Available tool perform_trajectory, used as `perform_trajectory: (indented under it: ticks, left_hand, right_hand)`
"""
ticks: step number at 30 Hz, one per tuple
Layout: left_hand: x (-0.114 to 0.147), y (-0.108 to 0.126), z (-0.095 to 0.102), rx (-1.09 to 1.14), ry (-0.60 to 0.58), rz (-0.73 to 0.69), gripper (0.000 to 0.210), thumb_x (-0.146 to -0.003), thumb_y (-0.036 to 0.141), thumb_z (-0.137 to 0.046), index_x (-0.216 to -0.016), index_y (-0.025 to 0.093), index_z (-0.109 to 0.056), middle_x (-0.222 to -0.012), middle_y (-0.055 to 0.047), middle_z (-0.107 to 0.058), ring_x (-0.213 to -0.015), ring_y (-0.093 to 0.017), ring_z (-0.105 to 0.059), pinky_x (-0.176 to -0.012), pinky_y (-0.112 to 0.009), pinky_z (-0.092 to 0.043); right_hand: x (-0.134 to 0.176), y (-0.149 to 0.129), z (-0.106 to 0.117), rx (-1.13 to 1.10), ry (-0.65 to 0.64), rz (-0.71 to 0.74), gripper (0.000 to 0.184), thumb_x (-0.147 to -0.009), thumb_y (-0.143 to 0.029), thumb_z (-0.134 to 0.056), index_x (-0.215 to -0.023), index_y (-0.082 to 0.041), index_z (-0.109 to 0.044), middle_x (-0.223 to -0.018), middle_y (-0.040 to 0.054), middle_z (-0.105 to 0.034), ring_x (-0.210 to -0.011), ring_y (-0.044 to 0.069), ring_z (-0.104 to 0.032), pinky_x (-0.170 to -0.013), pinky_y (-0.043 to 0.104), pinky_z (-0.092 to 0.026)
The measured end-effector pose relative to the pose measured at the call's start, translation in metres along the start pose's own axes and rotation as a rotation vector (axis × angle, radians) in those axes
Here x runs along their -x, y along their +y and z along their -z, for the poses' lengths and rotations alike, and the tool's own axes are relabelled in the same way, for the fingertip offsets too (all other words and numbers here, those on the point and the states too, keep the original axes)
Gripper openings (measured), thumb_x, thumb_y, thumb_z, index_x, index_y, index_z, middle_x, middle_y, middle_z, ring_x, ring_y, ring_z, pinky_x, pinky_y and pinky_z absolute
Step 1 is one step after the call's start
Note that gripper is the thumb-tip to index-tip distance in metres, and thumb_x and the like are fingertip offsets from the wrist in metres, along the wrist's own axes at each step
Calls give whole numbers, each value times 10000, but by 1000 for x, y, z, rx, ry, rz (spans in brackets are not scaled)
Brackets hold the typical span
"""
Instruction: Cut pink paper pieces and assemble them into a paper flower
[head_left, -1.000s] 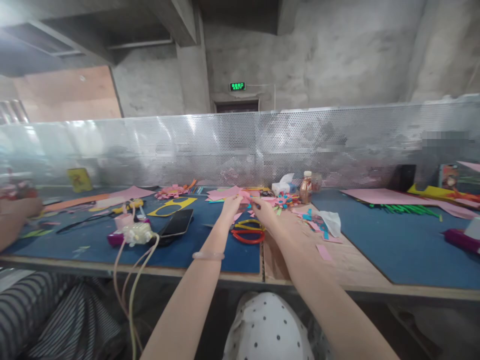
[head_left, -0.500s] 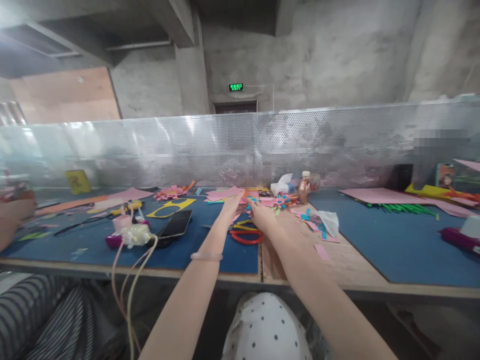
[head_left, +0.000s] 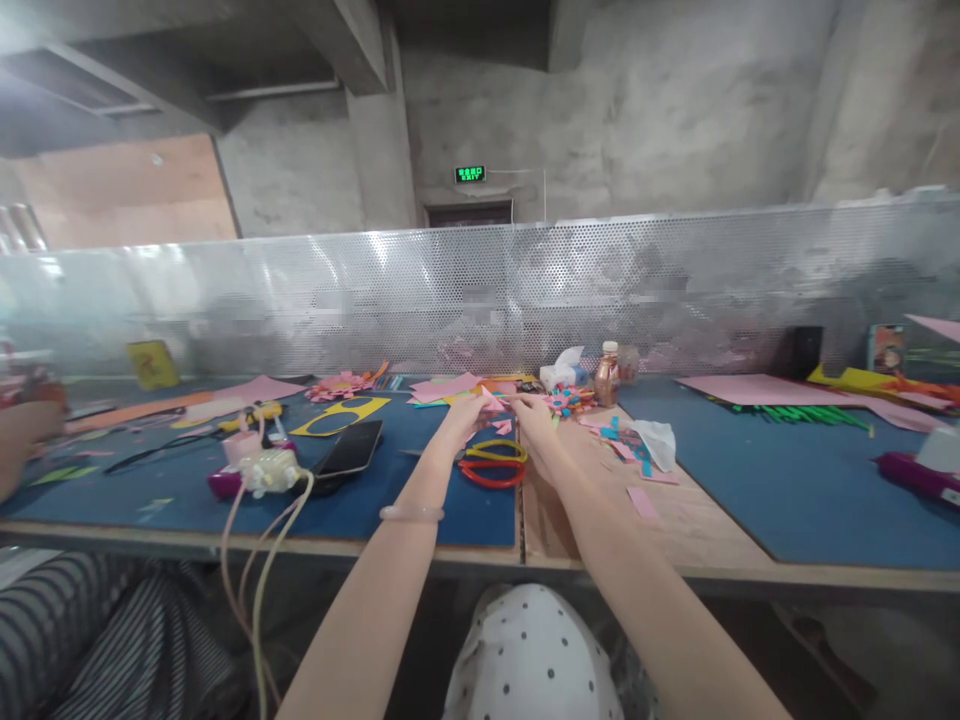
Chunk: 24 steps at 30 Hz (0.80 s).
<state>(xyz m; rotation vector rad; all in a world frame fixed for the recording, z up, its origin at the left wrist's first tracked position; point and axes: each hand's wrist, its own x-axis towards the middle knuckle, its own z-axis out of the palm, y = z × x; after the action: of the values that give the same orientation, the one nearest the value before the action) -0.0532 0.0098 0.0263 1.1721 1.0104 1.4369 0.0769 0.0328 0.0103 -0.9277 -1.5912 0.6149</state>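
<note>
My left hand (head_left: 463, 418) is closed on a small piece of pink paper (head_left: 491, 401) above the mat. Close on its right, my right hand (head_left: 534, 415) is closed too, its fingertips near the paper's edge; what they pinch is too small to make out. Just below both hands lie scissors with red and yellow handles (head_left: 491, 476), their blades partly behind my left wrist. Behind the hands are stacked sheets of coloured paper (head_left: 448, 387), and a pink and blue paper flower (head_left: 568, 400) sits beside my right hand.
A tissue pack (head_left: 562, 372) and a bottle (head_left: 607, 374) stand at the back. Paper scraps and a white tissue (head_left: 656, 443) lie right. Leftward are a phone (head_left: 351, 448), a power strip with cords (head_left: 270, 470) and yellow cut paper (head_left: 341, 415). Another person's arm (head_left: 26, 440) shows far left.
Both hands have lifted slightly from the paper pile and come back toward me. A folded-looking pink piece now shows between them, and more of the scissors' yellow handle is visible.
</note>
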Motion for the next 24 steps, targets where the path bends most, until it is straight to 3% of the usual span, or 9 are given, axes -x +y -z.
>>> perform_trajectory:
  ticks: [6,9,14,20,24]
  left_hand:
    - [-1,-2,-1,5,-27,-32,70,-624,184,-551,-680,146,-533,-643,-27,-596,-611,-132,-605,-540,-219,-459]
    - [0,-1,-1,-25,-44,-51,108,-652,185,-555,-752,147,-540,-659,-22,-601,-597,-126,-601,-556,-231,-473]
    - [6,2,-3,-115,31,-96,404,-672,152,-588,-1042,170,-426,-737,-16,-615,-590,-124,-610,-550,-242,-479]
    - [10,4,-5,-191,-42,-209,327,-724,191,-584,-984,189,-387,-751,-8,-599,-586,-124,-613,-530,-238,-477]
    - [9,5,-5,-236,-35,-286,368,-708,251,-619,-1006,197,-408,-774,-14,-597,-592,-120,-613,-543,-232,-471]
  right_hand:
    - [3,-1,0,-251,-158,-93,189,-692,-284,-563,-767,-133,-649,-679,6,-633,-591,120,-564,-562,230,-447]
    - [4,-1,1,-256,-156,-111,145,-673,-265,-596,-708,-130,-633,-625,-4,-611,-563,103,-547,-563,222,-438]
    - [1,0,1,-256,-122,-134,107,-656,-234,-597,-620,-132,-593,-522,-27,-557,-484,89,-492,-521,221,-412]
    - [-1,-1,3,-233,-122,-98,192,-632,-299,-603,-538,-133,-578,-436,-47,-466,-441,76,-407,-482,218,-346]
    - [-3,-2,3,-289,-90,-106,227,-616,-349,-614,-608,-123,-626,-485,-23,-519,-472,84,-429,-507,229,-357]
